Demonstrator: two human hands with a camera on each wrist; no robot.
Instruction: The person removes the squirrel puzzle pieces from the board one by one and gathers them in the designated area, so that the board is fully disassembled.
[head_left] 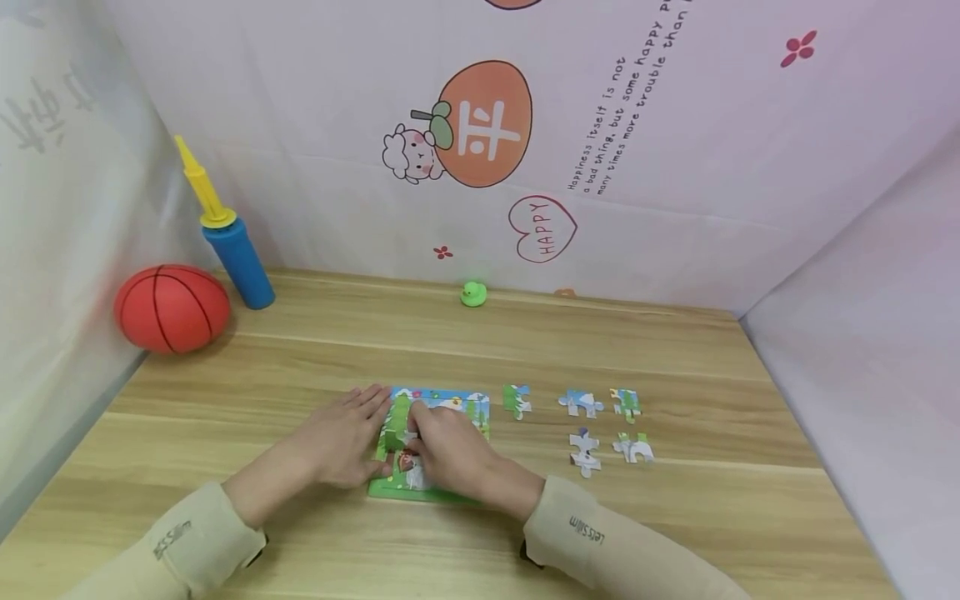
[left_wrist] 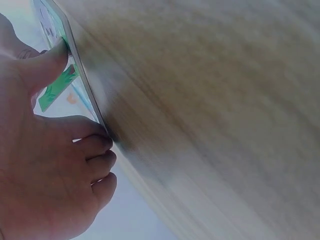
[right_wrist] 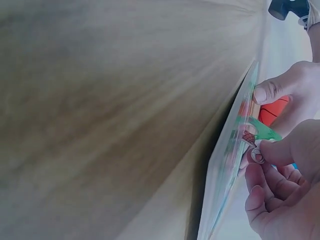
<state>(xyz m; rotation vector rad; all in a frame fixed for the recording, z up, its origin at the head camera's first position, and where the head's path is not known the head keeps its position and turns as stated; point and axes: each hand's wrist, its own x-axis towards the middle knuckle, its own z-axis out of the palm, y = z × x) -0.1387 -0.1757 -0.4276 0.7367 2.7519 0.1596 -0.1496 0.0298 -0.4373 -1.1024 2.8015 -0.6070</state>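
A jigsaw puzzle board (head_left: 382, 490) with a green edge lies on the table, bearing a cartoon picture of trees and animals. My left hand (head_left: 339, 439) rests along its left side, fingers extended at the upper left corner and thumb pressing on the lower left edge. Over the middle of the board, my right hand (head_left: 459, 450) pinches a puzzle piece between thumb and fingers. That green puzzle piece (left_wrist: 57, 89) stands tilted up from the board in the left wrist view. The right wrist view shows the same piece (right_wrist: 265, 130) by the right fingertips; curled fingers partly hide it.
Several loose puzzle pieces (head_left: 584, 452) lie to the right of the board. At the back stands a small green toy duck (head_left: 473, 294). A red ball (head_left: 172, 309) and a blue and yellow hand pump (head_left: 240, 262) are at the back left, beside the printed cloth wall (head_left: 322, 208).
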